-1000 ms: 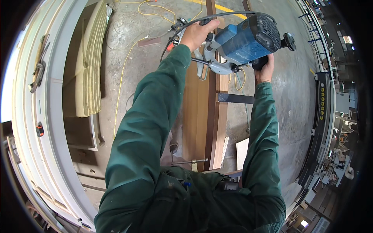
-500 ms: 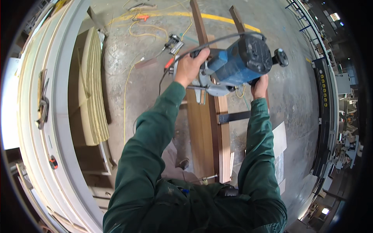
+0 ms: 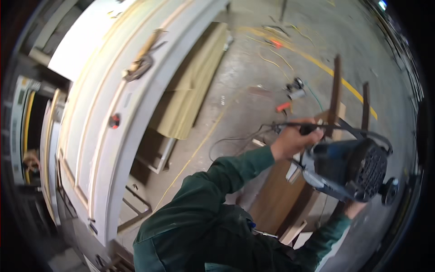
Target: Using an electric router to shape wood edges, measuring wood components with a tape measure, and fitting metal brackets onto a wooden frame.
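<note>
A blue and black plunge router [image 3: 344, 165] sits over a dark brown wooden board [image 3: 276, 199], to the right of my body. My left hand [image 3: 294, 141] closes around its near-left handle. At the router's lower right, my right hand [image 3: 355, 209] shows only in part, its fingers hidden behind the motor. A black knob [image 3: 389, 191] sticks out on the right side. The black power cord [image 3: 340, 127] arches over the motor. Whether the base touches the board I cannot tell. Two narrow dark timbers [image 3: 336, 88] reach away beyond the router.
A long pale bench [image 3: 122, 167] runs along the left, bearing a wooden-handled clamp-like tool [image 3: 141, 61] and a small red and black object [image 3: 114, 120]. Tan stacked panels [image 3: 192, 99] lie beneath its edge. On the floor are another tool [image 3: 295, 88] and a yellow cord [image 3: 190, 161].
My view has turned left, so the router, board and hands appear farther right and lower, and more of the bench shows. Both hands stay on the router.
</note>
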Demonstrator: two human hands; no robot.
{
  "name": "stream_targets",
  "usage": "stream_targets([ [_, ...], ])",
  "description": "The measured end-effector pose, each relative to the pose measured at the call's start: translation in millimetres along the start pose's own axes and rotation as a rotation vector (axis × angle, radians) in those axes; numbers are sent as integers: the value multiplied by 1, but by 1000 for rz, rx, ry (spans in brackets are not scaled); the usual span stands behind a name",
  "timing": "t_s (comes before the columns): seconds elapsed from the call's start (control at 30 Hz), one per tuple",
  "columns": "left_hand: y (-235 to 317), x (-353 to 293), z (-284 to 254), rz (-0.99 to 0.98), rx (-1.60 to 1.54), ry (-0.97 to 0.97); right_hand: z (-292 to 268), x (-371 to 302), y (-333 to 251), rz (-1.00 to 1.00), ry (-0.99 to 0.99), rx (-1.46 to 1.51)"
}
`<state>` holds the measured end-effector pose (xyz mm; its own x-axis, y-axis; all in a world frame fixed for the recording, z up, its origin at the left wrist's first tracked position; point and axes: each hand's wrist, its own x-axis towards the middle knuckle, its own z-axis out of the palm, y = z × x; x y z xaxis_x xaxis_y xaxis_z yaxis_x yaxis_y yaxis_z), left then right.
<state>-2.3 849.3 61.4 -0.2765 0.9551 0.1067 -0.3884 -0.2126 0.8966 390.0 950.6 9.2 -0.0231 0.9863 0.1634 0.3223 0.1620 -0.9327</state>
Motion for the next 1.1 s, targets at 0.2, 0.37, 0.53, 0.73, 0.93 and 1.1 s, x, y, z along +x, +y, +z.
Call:
stream_targets([
  [0.2, 48, -173, -68, 3, 79, 323, 121, -95, -125, -322, -177, 112],
  [0.37, 83, -324, -92, -96, 52, 706, 173, -206, -219, -367, -634, 81],
  [0.53, 131, -426, -111, -168, -23, 899, 232, -274, -235, 13, -932, 237],
  [0.73, 174, -534, -161, -141, 76, 994, 288, -379, -308, 67, -1126, 213],
  [0.93, 203, -639, -245, -143, -187, 1026, 390, -478, -372, 67, -1357, 125],
  [1.1, 264, -717, -331, -200, -166, 1083, 492, -570, -407, 167, -1524, 77],
])
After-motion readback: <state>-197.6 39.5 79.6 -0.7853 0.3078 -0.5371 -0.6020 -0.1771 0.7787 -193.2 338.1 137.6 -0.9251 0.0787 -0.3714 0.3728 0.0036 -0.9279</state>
